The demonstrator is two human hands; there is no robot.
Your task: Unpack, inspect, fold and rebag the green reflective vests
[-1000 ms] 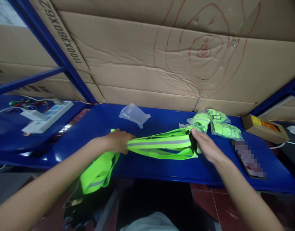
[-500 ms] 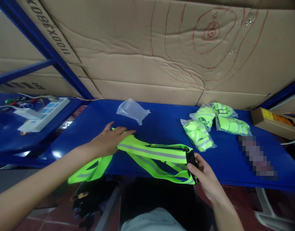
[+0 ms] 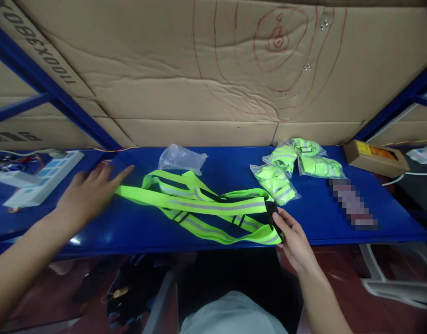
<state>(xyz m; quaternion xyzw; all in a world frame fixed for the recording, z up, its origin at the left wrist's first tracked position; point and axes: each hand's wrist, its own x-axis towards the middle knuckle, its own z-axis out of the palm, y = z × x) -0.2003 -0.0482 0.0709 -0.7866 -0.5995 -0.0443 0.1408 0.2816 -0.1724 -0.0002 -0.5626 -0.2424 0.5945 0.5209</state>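
A neon yellow-green reflective vest (image 3: 199,222), made of straps with grey stripes, lies loosely spread on the blue table. My right hand (image 3: 291,234) is closed on the black buckle (image 3: 273,215) at its right end, thumb on top. My left hand (image 3: 88,192) is at the far left of the straps, fingers stretched out and thumb apart. One strap reaches its edge; whether it touches the palm is hidden. Behind the vest lies a crumpled clear plastic bag (image 3: 181,158).
Several bagged neon vests (image 3: 281,160) lie at the back right, beside an open cardboard box (image 3: 376,159) and a pixelated object (image 3: 352,204). A white power strip (image 3: 46,178) is at the left. Cardboard (image 3: 164,97) walls the table's back.
My left hand has moved left, from the middle of the straps to their left end, and the straps now lie drawn out. My right hand keeps the buckle. The view has shifted right.
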